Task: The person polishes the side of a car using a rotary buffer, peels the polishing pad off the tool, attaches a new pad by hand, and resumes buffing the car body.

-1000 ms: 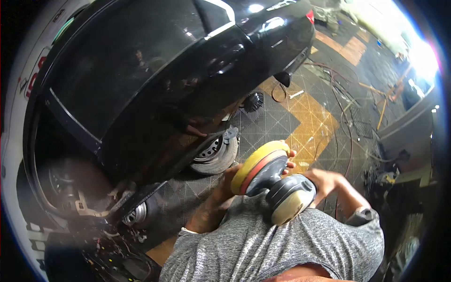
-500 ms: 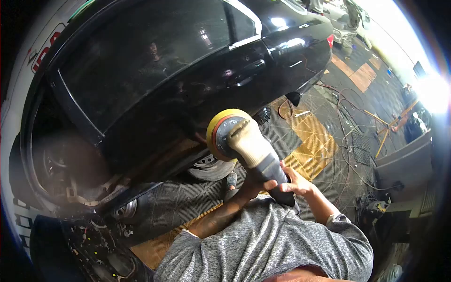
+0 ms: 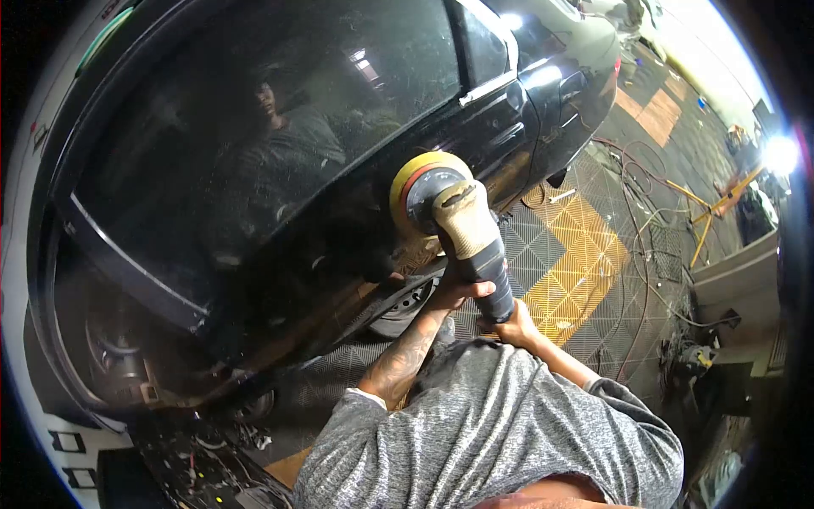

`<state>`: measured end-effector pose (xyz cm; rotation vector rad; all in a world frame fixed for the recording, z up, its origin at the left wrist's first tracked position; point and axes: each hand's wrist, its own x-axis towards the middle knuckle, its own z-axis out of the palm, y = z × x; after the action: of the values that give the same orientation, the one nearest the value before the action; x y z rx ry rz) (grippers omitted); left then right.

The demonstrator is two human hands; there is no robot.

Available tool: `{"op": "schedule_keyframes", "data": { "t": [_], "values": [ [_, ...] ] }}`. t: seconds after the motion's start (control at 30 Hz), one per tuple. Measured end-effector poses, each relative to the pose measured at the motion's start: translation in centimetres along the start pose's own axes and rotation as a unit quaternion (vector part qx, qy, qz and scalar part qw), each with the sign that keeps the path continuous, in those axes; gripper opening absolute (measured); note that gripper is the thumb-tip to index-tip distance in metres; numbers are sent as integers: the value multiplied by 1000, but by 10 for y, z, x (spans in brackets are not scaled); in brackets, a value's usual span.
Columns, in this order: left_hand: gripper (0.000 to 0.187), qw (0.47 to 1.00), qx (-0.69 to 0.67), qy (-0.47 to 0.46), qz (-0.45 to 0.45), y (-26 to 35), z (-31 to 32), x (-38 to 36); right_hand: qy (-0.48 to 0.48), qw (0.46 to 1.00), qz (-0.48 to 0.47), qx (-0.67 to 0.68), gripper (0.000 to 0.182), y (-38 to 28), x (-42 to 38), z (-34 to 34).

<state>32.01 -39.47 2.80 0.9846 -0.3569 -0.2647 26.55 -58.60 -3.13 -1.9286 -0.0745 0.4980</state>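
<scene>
My left hand [image 3: 466, 289] is closed around the body of a polisher [image 3: 471, 222], whose cream front cover and dark rear housing point up and away from me. Lower down, my right hand [image 3: 514, 327] grips the rear end of the same tool. Its round yellow foam pad [image 3: 431, 159], with a red ring and grey backing plate, faces the black car door [image 3: 348, 229] and overlaps the panel just below the window line. Parts of the fingers of both hands are hidden behind the tool.
The door's dark window [image 3: 254, 144] reflects a person. A wheel [image 3: 411, 299] shows below the door. Patterned floor tiles [image 3: 585, 254] in grey and yellow lie to the right, with hoses [image 3: 632, 195] across the floor. A bright lamp [image 3: 780, 156] on a yellow stand is at far right.
The polisher has moved up in view and slightly right, its pad nearer the door's window line. My right hand now wraps the tool's rear end. The camera view has moved closer to the car.
</scene>
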Motion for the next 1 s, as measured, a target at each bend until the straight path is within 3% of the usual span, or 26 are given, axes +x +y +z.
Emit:
{"op": "schedule_keyframes", "data": {
  "t": [0.13, 0.23, 0.33, 0.47, 0.53, 0.6, 0.77, 0.87, 0.9, 0.97, 1.0],
  "values": [
    [69, 1000, 5, 4, -11, 9, -39, 0, -8, 1000, -21, 9, 65, -8, 23, 28],
    [70, 999, 27, 42, -4, 4, -47, -2, -4, 1000, 23, -15, 64, -13, 29, 35],
    [70, 998, 40, 29, -42, -2, -48, 3, 3, 999, 9, 48, 62, -5, 32, 33],
    [66, 997, 60, 57, -10, 2, -47, 1, -5, 999, 15, 46, 60, 7, 38, 40],
    [68, 997, 69, 32, -19, -10, -64, -1, 3, 999, -7, 45, 57, 11, 43, 43],
    [88, 996, 78, 6, -53, -14, -71, -4, -15, 995, -19, 98, 55, 18, 49, 44],
    [89, 997, 67, 13, -40, -20, -68, 11, -16, 998, 8, 66, 43, -6, 42, 26],
    [90, 998, 33, 26, -41, -19, -61, 11, -19, 994, -5, 105, 40, 15, 48, 31],
    [90, 999, 33, 36, -24, -16, -60, 8, -21, 993, -9, 117, 39, 20, 50, 31],
    [66, 995, 79, 64, 20, 3, -45, 0, -23, 994, 23, 102, 38, -21, 44, 27],
    [65, 994, 79, 69, 14, -1, -52, -10, -23, 994, 40, 95, 38, -29, 38, 30]
  ]
}}
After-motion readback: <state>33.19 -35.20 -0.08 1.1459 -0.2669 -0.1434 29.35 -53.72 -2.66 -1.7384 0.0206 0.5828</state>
